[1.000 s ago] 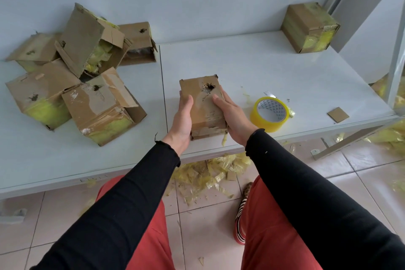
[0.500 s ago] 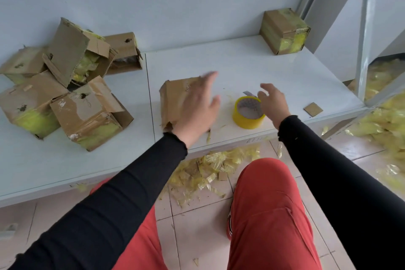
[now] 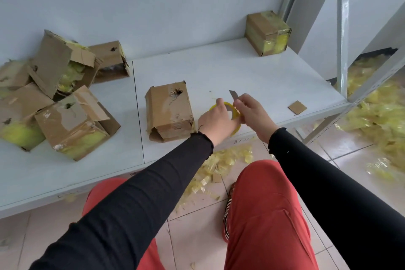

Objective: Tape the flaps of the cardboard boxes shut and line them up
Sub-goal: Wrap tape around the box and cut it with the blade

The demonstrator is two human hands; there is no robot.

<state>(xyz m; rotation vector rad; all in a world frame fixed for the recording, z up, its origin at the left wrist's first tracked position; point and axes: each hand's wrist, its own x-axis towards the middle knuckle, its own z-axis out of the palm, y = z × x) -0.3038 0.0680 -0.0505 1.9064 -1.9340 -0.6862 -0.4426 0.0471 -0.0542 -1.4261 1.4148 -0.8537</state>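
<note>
The left hand (image 3: 215, 119) curls round the yellow tape roll (image 3: 228, 116) at the shelf's (image 3: 252, 72) front edge, while the right hand (image 3: 252, 114) pinches a bare cutter blade (image 3: 233, 96) pointing up, right beside the left fingers. The risk I judge greatest is a nick if either hand slips while freeing the tape end. The untaped cardboard box (image 3: 168, 112) lies just left, its near flaps agape; it could slide when tape is pressed on
</note>
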